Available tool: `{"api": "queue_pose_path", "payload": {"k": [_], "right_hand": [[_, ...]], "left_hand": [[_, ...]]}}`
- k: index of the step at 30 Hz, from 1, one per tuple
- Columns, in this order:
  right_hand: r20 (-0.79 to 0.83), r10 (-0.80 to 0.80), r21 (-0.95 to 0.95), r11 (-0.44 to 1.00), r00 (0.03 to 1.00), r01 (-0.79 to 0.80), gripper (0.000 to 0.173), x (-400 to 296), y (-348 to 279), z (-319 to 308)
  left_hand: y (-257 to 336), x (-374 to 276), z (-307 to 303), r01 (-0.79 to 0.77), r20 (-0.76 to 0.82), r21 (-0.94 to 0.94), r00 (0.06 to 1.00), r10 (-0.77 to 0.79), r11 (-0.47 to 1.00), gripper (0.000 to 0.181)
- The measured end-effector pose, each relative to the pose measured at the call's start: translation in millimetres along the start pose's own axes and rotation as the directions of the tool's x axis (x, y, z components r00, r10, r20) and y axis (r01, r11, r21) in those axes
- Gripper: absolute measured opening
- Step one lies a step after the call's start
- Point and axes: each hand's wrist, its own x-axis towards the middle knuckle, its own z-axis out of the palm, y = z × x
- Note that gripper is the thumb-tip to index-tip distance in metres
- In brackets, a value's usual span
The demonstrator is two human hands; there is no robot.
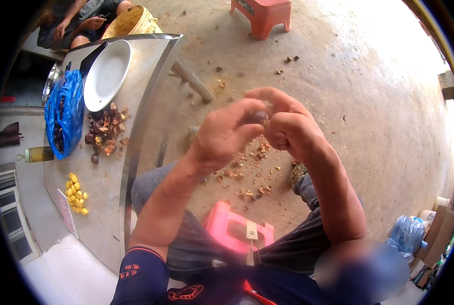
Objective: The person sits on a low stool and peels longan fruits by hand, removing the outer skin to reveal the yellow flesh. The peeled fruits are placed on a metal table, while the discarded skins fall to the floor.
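Note:
My left hand (223, 131) holds a dark brown nut (259, 116), probably a chestnut, between thumb and fingers. My right hand (288, 122) meets it from the other side, fingers curled; something small and pale shows at its fingertips, too blurred to name. On the table to the left lie a heap of dark shells and peel (107, 127) and a small pile of peeled yellow kernels (76, 194). A blue plastic bag (65, 114) with dark nuts in it rests beside the shells. Above them stands a white oval dish (108, 76).
The metal-edged table (145, 99) runs along my left. Shell bits (259, 152) litter the concrete floor below my hands. A pink plastic stool (225, 225) stands between my legs, a red stool (263, 15) farther off. Another person sits beyond the table near a woven basket (129, 21).

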Motion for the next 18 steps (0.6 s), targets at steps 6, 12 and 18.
{"api": "queue_pose_path", "payload": {"k": [6,12,18], "right_hand": [[0.034,-0.120,-0.284,0.951,0.992,0.125,0.047,4,1,-10],[-0.032,-0.394,-0.740,0.627,0.919,0.243,0.025,4,10,-1],[-0.088,-0.233,-0.312,0.930,0.968,0.196,0.027,7,13,7]], "left_hand": [[11,-1,1,0.160,-0.023,-0.297,0.984,-0.174,0.942,0.039],[10,1,-5,0.182,-0.052,-0.414,0.973,-0.223,0.892,0.031],[14,-1,1,0.157,-0.132,-0.356,0.968,-0.216,0.921,0.021]]}}
